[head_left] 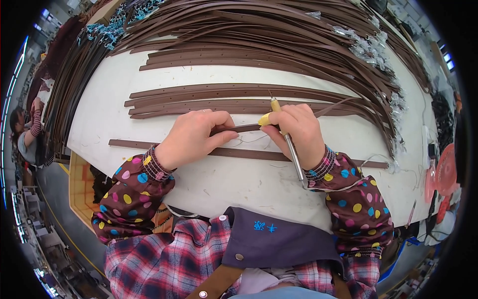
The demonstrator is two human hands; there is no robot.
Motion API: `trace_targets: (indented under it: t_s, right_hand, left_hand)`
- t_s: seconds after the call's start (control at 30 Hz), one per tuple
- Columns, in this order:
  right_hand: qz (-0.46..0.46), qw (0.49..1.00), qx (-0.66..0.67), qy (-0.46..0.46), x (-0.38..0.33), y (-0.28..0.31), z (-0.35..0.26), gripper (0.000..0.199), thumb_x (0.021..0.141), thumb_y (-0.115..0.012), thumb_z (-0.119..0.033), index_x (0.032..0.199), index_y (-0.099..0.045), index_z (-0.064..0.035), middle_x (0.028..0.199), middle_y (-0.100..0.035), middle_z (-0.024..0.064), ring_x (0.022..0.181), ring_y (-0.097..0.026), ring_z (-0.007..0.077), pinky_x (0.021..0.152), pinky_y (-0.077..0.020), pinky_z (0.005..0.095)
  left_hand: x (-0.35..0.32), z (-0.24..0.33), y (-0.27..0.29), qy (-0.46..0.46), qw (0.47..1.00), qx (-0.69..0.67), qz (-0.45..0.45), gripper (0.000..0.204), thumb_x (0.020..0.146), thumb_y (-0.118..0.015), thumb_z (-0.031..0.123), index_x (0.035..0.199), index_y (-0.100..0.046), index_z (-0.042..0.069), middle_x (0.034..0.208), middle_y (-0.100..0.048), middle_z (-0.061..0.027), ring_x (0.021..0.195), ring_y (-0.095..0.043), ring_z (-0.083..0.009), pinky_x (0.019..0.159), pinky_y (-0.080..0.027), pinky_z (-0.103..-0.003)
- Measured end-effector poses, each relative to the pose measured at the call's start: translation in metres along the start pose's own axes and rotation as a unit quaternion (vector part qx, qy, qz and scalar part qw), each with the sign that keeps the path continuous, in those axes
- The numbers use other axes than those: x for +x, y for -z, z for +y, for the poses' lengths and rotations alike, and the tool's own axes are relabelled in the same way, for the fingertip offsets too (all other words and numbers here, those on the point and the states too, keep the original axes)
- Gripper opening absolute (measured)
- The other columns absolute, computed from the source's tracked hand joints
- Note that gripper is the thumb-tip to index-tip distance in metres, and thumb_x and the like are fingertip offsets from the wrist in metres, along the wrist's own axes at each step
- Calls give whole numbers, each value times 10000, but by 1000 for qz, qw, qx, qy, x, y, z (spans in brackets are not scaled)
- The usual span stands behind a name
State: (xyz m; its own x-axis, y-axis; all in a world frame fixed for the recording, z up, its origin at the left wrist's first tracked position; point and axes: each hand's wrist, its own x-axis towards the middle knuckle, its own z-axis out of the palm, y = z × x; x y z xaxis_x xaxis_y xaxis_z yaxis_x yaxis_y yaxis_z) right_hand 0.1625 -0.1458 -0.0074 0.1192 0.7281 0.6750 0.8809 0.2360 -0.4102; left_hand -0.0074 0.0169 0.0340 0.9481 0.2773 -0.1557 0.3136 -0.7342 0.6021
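My left hand [196,134] pinches a narrow brown strap [247,127] between thumb and fingers. The other end of this short stretch is pinched by my right hand [298,132], which has a yellow covering [264,119] at a fingertip. Also held in my right hand is a slim pen-like tool [295,158] with a silver shaft, a brass-coloured front and a thin needle-like tip pointing away from me. Loose pale thread hangs below the strap. A single brown strap [249,154] lies on the table just under my hands, partly hidden by them.
Several brown straps with holes [199,106] lie in rows beyond my hands on the white table [234,189]. A big heap of straps [259,25] fills the far side, with clear plastic-wrapped ends [371,47] at right. Dark straps hang left; a person [30,129] is beyond.
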Motion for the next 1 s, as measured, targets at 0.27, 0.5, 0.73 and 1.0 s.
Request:
trace_targets:
  t_s: [0.27, 0.5, 0.73, 1.0]
  right_hand:
    - [14, 1000, -8, -1, 0, 11, -1, 233, 705, -764, -46, 867, -602, -90, 695, -574, 37, 629, -535, 231, 651, -392, 331]
    - [4, 999, -20, -34, -18, 21, -3, 185, 756, -734, -93, 882, -600, -107, 719, -574, 24, 667, -573, 221, 625, -421, 323]
    - [-11, 998, -7, -54, -26, 19, 1, 211, 757, -735, -110, 904, -585, -106, 771, -591, 39, 681, -585, 230, 608, -429, 323]
    - [-21, 999, -10, -38, -24, 19, 1, 257, 730, -747, -97, 919, -572, -102, 803, -589, 26, 736, -584, 216, 686, -404, 333]
  left_hand:
    - [-1, 2, 13, 57, 966, -228, -103, 262, 972, -487, 176, 1134, -619, 18, 873, -677, -8, 621, -525, -66, 575, -448, -206]
    - [4, 1, 11, 55, 952, -279, -112, 283, 986, -492, 202, 1159, -611, 14, 848, -632, 22, 620, -445, -30, 556, -415, -196]
    - [-2, -4, -5, -4, 960, -277, -43, 224, 902, -634, 106, 1094, -624, -8, 879, -654, -16, 760, -580, -47, 657, -476, -208]
    - [3, 8, -4, 47, 978, -202, -33, 181, 875, -673, 157, 920, -624, -11, 780, -646, -20, 720, -582, -66, 647, -476, -224]
